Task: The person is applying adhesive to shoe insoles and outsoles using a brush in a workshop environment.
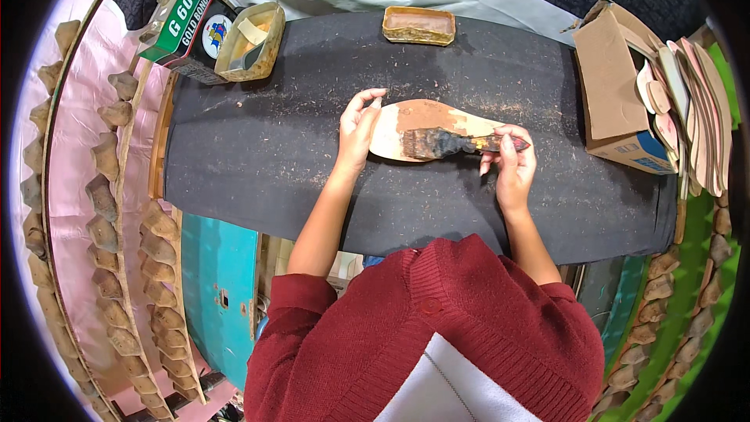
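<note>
A tan, sole-shaped shoe piece lies across the dark cloth, with a wetter brown patch over its middle. My left hand pinches its rounded left end between thumb and fingers. Wrapped round the handle of a brush is my right hand, at the sole's narrower right end. The brush's dark, clotted bristles rest on the near part of the sole and point left. Some of the sole's surface is hidden under the bristles.
Dark cloth strewn with shavings covers the table. At the far left, a green-and-black can stands beside a yellowish container. A shallow tray sits at the back. Rightward are a cardboard box and stacked soles; racks hold shoe lasts.
</note>
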### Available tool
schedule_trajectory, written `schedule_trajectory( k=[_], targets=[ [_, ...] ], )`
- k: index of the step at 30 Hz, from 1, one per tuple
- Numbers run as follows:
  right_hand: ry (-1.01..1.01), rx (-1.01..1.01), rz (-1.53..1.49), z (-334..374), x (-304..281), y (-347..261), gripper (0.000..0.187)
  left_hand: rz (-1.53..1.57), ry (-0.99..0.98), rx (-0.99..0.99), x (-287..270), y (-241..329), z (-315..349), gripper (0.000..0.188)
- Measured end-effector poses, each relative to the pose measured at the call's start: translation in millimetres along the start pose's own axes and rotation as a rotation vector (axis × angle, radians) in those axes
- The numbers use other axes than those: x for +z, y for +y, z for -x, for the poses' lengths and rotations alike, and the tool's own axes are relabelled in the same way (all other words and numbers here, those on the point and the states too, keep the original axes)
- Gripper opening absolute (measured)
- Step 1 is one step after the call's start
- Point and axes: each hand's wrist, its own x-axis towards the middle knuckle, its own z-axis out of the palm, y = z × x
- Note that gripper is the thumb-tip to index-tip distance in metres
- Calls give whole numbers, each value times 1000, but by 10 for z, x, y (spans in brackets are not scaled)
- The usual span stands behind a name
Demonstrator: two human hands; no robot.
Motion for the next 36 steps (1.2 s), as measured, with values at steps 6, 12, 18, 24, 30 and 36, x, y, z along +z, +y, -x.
schedule_trajectory(
  k=[6, 12, 18, 24, 30, 36],
  targets=[
    [120, -73, 135, -90, -180, -95, 14, 20, -11, -13, -18, -3, 1, 20],
    [125, -73, 30, -35, -76, -79, 16, 44, -17, -24, 19, 31, 14, 19],
    [26, -88, 129, -17, 23, 13, 14, 49, 26, 17, 77, 48, 9, 17],
    [217, -68, 166, -141, -222, -109, 13, 42, 34, 20, 35, 32, 1, 17],
    [213, -119, 70, -93, -162, -103, 14, 43, 18, 13, 27, 12, -4, 17],
    [0, -42, 70, 12, 73, -16, 15, 31, 31, 23, 57, 22, -2, 17]
  ],
)
